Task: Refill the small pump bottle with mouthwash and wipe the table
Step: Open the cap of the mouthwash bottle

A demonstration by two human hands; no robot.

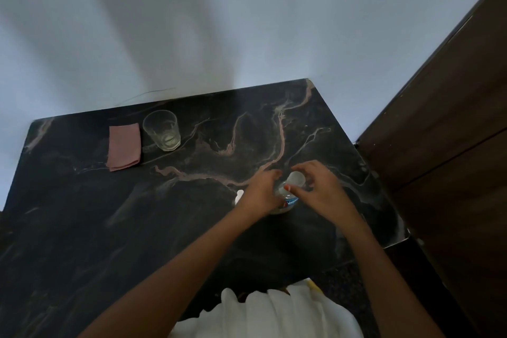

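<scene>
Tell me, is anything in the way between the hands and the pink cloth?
Nothing visible does. The left hand and right hand hold the bottle; bare table lies between them and the pink cloth. The glass stands just right of the cloth, and a small white thing sits beside the left hand.

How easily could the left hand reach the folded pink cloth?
Probably yes, once it releases the clear plastic bottle it holds: bare dark marble table lies between the left hand and the folded pink cloth.

One glass (162, 130), one pink cloth (124, 146), one clear bottle (289, 200), one small white object (239, 196). Two hands: left hand (260, 195), right hand (321, 192).
</scene>
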